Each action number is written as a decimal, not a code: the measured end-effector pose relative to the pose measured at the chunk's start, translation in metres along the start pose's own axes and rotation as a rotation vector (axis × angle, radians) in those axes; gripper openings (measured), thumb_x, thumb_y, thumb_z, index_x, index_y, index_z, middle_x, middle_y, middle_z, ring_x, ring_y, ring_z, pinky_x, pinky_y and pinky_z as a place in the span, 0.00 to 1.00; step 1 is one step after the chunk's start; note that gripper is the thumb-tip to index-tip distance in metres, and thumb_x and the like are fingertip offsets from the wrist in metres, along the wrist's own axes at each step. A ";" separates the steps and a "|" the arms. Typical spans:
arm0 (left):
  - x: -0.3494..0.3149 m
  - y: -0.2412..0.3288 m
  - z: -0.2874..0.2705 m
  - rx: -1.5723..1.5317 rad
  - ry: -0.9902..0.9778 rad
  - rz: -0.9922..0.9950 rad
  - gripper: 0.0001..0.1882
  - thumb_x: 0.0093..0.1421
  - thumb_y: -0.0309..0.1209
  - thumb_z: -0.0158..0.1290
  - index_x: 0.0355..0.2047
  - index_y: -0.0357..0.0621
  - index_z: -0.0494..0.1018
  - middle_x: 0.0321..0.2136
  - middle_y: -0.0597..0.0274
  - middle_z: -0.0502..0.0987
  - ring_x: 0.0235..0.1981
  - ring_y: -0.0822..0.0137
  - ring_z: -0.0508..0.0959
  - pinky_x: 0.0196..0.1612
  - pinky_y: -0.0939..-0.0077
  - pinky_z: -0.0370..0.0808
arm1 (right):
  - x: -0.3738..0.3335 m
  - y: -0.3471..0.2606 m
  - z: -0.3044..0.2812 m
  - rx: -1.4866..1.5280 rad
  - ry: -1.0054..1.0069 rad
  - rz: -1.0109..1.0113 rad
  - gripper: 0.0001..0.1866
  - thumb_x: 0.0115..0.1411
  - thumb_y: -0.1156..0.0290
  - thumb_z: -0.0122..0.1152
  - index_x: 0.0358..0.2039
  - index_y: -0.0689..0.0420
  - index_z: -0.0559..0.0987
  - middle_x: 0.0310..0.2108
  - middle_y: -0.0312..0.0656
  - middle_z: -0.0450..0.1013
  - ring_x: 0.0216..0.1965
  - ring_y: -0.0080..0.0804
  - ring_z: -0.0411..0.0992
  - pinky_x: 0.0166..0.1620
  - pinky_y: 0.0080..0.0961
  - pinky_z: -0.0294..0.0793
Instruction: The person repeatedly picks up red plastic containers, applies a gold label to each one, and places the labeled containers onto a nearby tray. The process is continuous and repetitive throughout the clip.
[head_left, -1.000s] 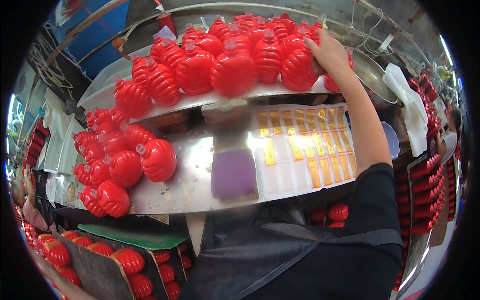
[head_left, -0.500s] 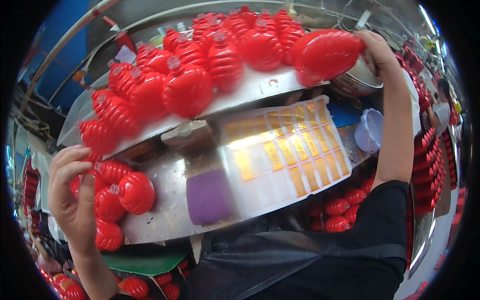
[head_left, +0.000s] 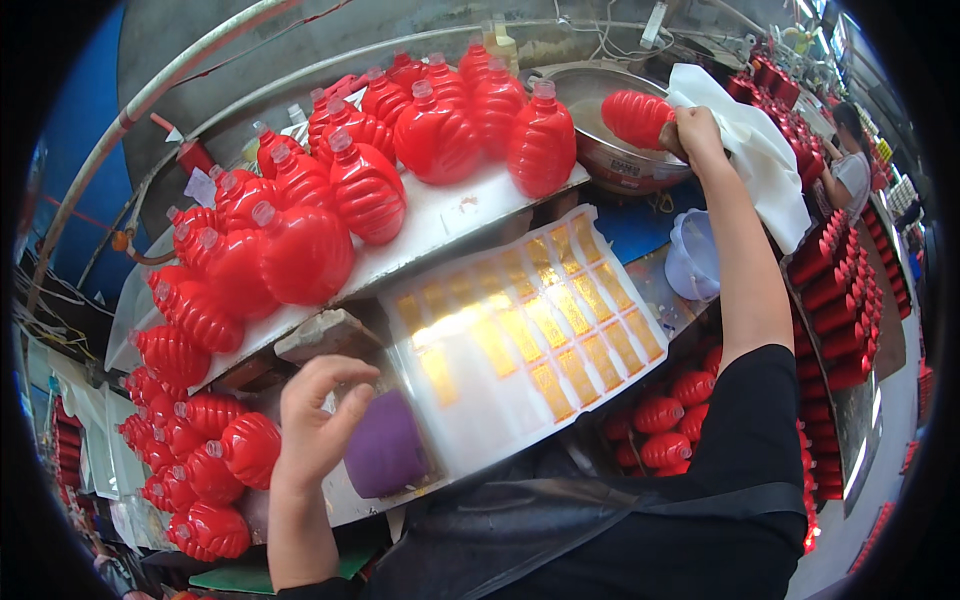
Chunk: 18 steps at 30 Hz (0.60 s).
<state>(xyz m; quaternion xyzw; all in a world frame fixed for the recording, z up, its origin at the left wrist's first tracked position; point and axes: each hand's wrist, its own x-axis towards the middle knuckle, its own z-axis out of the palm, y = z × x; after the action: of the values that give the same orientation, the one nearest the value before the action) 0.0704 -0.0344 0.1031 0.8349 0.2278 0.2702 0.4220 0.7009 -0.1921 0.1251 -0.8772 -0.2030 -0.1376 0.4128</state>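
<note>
Over the metal basin [head_left: 640, 182] at the far right, my right hand [head_left: 697, 138] grips a ribbed red plastic bottle [head_left: 636, 116] by one end. The bottle lies roughly sideways, its other end pointing left; my fingers hide the gripped end. My left hand [head_left: 318, 418] is empty, its fingers bent and apart from the thumb, beside a rounded purple pad [head_left: 385, 445] on the metal table. To the right of the pad lies a white sheet [head_left: 500, 425] with rows of shiny gold labels [head_left: 545, 325]. Some places on the sheet are bare.
Several clear-necked red bottles [head_left: 366, 190] stand on a raised white shelf [head_left: 455, 222]. More red bottles [head_left: 215, 470] pile up at the left. A pale bucket [head_left: 692, 255] and a white cloth [head_left: 740, 150] are near my right arm. Another person [head_left: 848, 170] is far right.
My right hand has brought the bottle over the basin. My left hand has moved right, from the piled bottles to beside the purple pad. The whole view has shifted somewhat.
</note>
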 end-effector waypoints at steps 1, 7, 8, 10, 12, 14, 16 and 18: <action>-0.004 -0.007 0.003 -0.005 -0.003 -0.040 0.08 0.58 0.25 0.61 0.38 0.37 0.82 0.37 0.55 0.83 0.42 0.60 0.82 0.49 0.69 0.76 | -0.003 0.000 0.007 -0.181 0.115 -0.034 0.19 0.66 0.61 0.54 0.43 0.68 0.79 0.39 0.62 0.82 0.41 0.58 0.83 0.48 0.49 0.80; -0.038 -0.051 0.008 -0.214 0.083 -0.366 0.10 0.62 0.24 0.59 0.43 0.35 0.81 0.40 0.60 0.85 0.45 0.69 0.82 0.53 0.73 0.75 | -0.022 -0.030 0.009 -0.529 -0.067 -0.177 0.28 0.65 0.52 0.62 0.50 0.67 0.80 0.45 0.61 0.82 0.48 0.60 0.81 0.51 0.50 0.80; -0.044 -0.057 0.007 -0.249 0.100 -0.416 0.10 0.63 0.24 0.58 0.44 0.35 0.81 0.40 0.61 0.85 0.45 0.70 0.81 0.54 0.74 0.75 | -0.022 -0.034 0.006 -0.539 -0.129 -0.186 0.27 0.64 0.52 0.64 0.48 0.67 0.81 0.44 0.60 0.82 0.46 0.59 0.82 0.50 0.49 0.81; -0.053 -0.065 0.005 -0.273 0.082 -0.403 0.10 0.63 0.23 0.58 0.45 0.35 0.80 0.40 0.62 0.84 0.45 0.70 0.81 0.54 0.74 0.75 | -0.018 -0.037 0.001 -0.586 -0.246 -0.213 0.26 0.61 0.53 0.66 0.43 0.67 0.84 0.43 0.60 0.82 0.44 0.58 0.82 0.50 0.48 0.81; -0.061 -0.070 0.005 -0.282 0.077 -0.404 0.11 0.64 0.23 0.58 0.46 0.35 0.80 0.40 0.62 0.84 0.45 0.71 0.81 0.54 0.74 0.74 | -0.012 -0.033 0.000 -0.669 -0.371 -0.256 0.23 0.58 0.55 0.68 0.39 0.67 0.86 0.42 0.60 0.82 0.43 0.56 0.83 0.50 0.48 0.81; -0.068 -0.071 0.006 -0.280 0.082 -0.402 0.10 0.64 0.23 0.58 0.45 0.35 0.80 0.40 0.62 0.84 0.45 0.71 0.81 0.54 0.74 0.75 | -0.006 -0.024 0.005 -0.563 -0.378 -0.226 0.20 0.57 0.57 0.66 0.34 0.66 0.85 0.35 0.58 0.82 0.37 0.54 0.82 0.45 0.44 0.79; -0.073 -0.069 0.006 -0.273 0.050 -0.403 0.11 0.65 0.23 0.57 0.47 0.36 0.79 0.42 0.61 0.83 0.46 0.71 0.80 0.55 0.75 0.74 | -0.003 -0.011 0.015 -0.400 -0.327 -0.190 0.19 0.56 0.59 0.64 0.30 0.66 0.84 0.29 0.55 0.81 0.33 0.50 0.82 0.41 0.42 0.78; -0.076 -0.066 0.006 -0.257 0.025 -0.404 0.11 0.66 0.24 0.57 0.49 0.36 0.78 0.43 0.60 0.83 0.46 0.71 0.80 0.55 0.75 0.74 | -0.001 0.004 0.027 -0.182 -0.214 -0.123 0.18 0.57 0.61 0.62 0.28 0.66 0.83 0.25 0.52 0.80 0.30 0.44 0.81 0.38 0.40 0.77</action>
<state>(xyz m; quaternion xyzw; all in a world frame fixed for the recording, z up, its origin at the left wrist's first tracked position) 0.0069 -0.0485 0.0262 0.7082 0.3593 0.2175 0.5675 0.7037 -0.1733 0.1048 -0.9065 -0.2858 -0.0862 0.2985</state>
